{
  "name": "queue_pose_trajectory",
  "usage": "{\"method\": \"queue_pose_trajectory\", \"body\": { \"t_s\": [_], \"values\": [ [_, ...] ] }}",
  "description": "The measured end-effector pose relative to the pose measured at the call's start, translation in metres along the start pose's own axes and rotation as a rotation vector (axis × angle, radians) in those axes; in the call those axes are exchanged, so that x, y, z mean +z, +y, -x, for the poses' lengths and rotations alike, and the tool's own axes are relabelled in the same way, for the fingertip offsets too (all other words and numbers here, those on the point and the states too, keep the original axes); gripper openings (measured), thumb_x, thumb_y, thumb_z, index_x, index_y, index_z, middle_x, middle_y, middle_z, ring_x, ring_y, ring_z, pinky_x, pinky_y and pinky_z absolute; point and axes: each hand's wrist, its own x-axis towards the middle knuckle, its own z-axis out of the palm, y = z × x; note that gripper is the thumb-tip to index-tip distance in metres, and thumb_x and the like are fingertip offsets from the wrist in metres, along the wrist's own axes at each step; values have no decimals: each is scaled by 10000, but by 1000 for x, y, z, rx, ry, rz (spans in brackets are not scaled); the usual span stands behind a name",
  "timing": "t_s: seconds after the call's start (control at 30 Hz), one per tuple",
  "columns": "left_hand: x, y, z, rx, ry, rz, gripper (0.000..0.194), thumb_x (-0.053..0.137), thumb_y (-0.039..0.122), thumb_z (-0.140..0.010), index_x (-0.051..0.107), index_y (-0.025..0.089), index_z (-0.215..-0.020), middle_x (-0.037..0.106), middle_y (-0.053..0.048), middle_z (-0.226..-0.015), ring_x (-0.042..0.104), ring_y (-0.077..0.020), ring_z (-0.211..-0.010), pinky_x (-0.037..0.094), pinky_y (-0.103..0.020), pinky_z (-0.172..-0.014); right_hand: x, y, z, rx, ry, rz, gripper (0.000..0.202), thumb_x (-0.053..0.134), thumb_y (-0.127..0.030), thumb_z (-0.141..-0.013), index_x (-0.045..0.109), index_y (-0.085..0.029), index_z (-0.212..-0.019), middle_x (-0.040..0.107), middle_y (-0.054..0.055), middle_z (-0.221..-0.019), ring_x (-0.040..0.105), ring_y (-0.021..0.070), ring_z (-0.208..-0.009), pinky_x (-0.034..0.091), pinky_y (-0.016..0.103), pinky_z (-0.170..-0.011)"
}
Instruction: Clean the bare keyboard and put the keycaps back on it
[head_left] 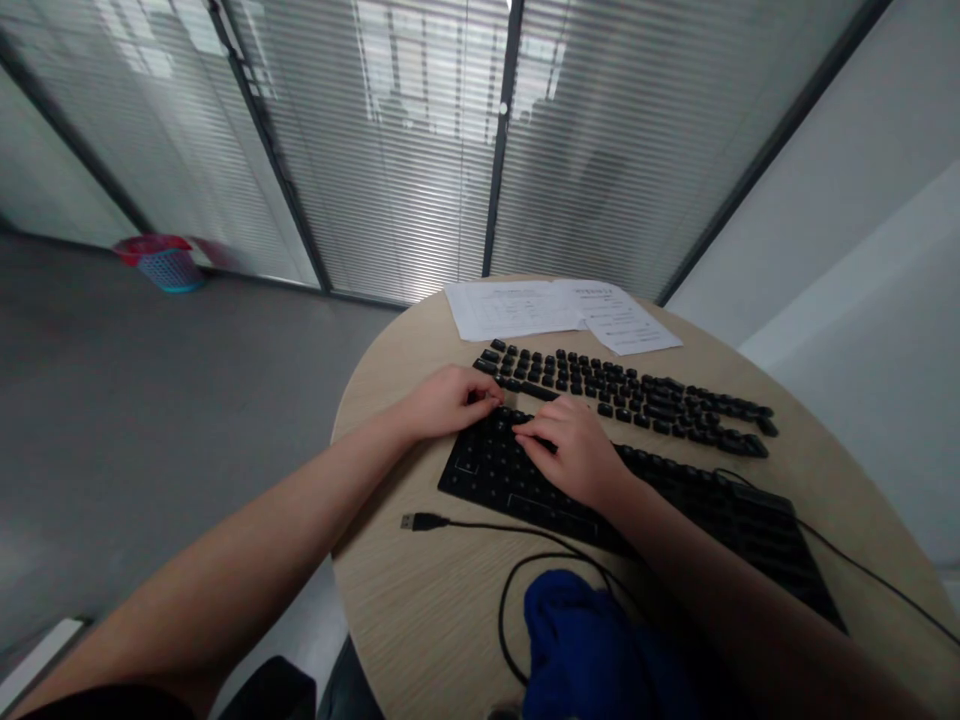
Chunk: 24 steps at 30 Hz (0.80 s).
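A black keyboard base (480, 478) lies on the table, most of its visible left part without keycaps, with some caps along its far edge. Behind it, loose black keycaps (592, 375) are laid out in rows. My left hand (452, 402) is closed at the base's far left corner, fingertips beside the nearest loose caps. Over the base's upper left, my right hand (574, 450) has its thumb and fingers drawn together close to the key positions. Whatever either hand pinches is too small or hidden to make out. My right forearm covers part of the base.
Printed paper sheets (517, 308) lie at the back of the round wooden table (390, 620). A USB cable (427, 521) loops in front of the keyboard, beside a blue cloth (577, 640). A blue and red basket (171, 268) stands on the floor by the glass partition.
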Motion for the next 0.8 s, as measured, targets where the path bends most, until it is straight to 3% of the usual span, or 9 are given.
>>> {"method": "queue_pose_trajectory", "body": {
  "t_s": [0.4,0.53,0.67,0.8],
  "values": [
    [0,0,0,0,8,-78,186,588,241,-916,765,185,-923,758,-10,-776,656,-141,-672,478,-256,-653,-9,-12,-9,61,-193,138,157,686,-292,-977,808,-237,-894,750,22,-855,574,230,-903,353,386,-831],
    [2,1,0,-5,44,-137,164,602,217,-903,762,182,-910,728,-2,-731,630,-136,-634,459,-245,-625,-17,-11,-8,43,-194,156,174,665,-334,-994,820,-256,-979,739,35,-894,575,241,-930,363,394,-840],
    [4,3,0,-6,73,-200,158,603,206,-911,760,186,-929,760,-27,-823,670,-154,-707,482,-254,-665,-45,0,10,23,-134,170,224,613,-284,-1017,789,-253,-1153,725,57,-926,578,238,-931,386,382,-827],
    [-2,10,-6,6,81,-270,185,586,230,-950,765,187,-973,765,-53,-881,694,-171,-778,506,-271,-721,-73,20,53,115,-83,183,213,585,-229,-1009,795,-212,-1039,743,74,-900,607,245,-890,427,388,-805]
  ]
}}
